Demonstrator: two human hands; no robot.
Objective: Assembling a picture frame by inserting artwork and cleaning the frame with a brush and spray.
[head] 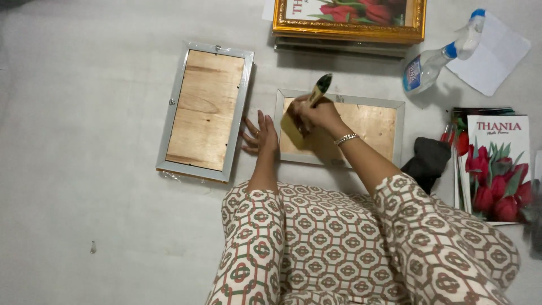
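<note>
My right hand [317, 114] grips a paintbrush [307, 107] with a dark handle tip and pale bristles. The bristles press on the wooden back of a silver picture frame [372, 123] that lies face down in front of me. My left hand [258, 135] rests flat on the floor, fingers spread, just left of that frame. It lies between that frame and a second, larger silver frame [204, 110], also face down with its wooden back showing.
A gold-framed tulip picture [350, 22] sits on a stack at the top. A spray bottle [437, 56] and white paper [494, 53] lie at upper right. A dark cloth [428, 161] and tulip prints [497, 169] lie at right. Everything rests on a pale floor covering [84, 197].
</note>
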